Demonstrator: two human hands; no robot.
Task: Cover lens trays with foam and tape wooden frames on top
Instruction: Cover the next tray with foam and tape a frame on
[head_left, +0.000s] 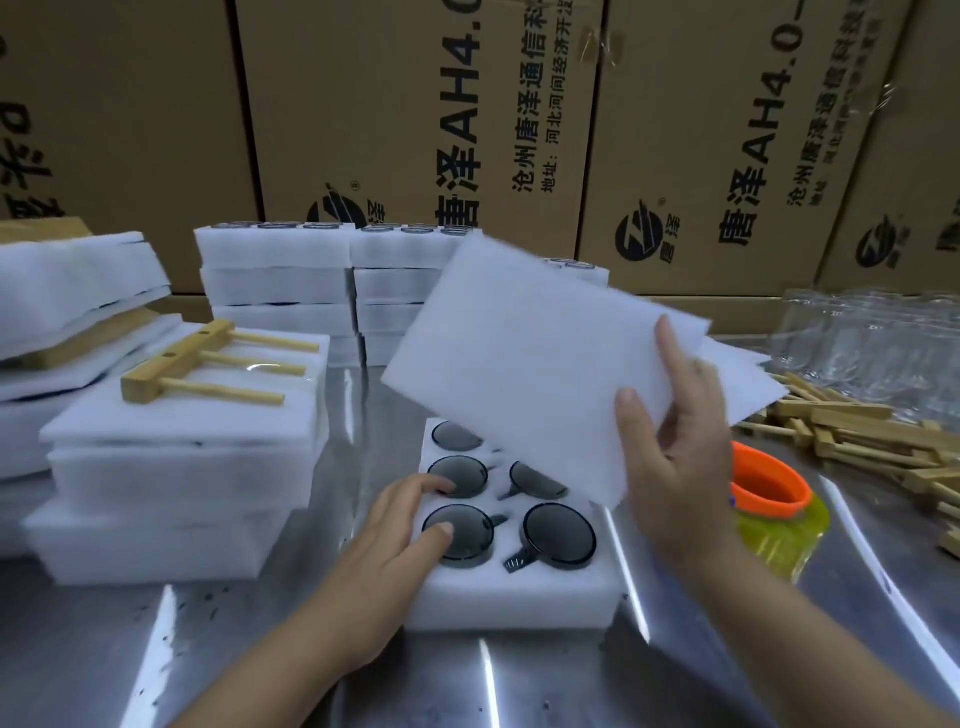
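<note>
lens tray (519, 587) shows five lenses (558, 532), one foam sheet (535, 364) above

Right hand (680, 457) holds foam sheet (530, 358) above lens tray (514, 592).

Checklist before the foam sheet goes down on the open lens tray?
1. Grip: right hand holds foam sheet: ok.
2. Base: lens tray flat on steel table: ok.
3. Clearance: left hand off tray: not ok, fingertips rest on lenses.
4. Seating, all pockets: cannot tell, sheet hides the far ones.
5. Alignment, sheet to tray: not ok, tilted above it.
6. Supplies: wooden frames, tape roll at right: ok.
</note>
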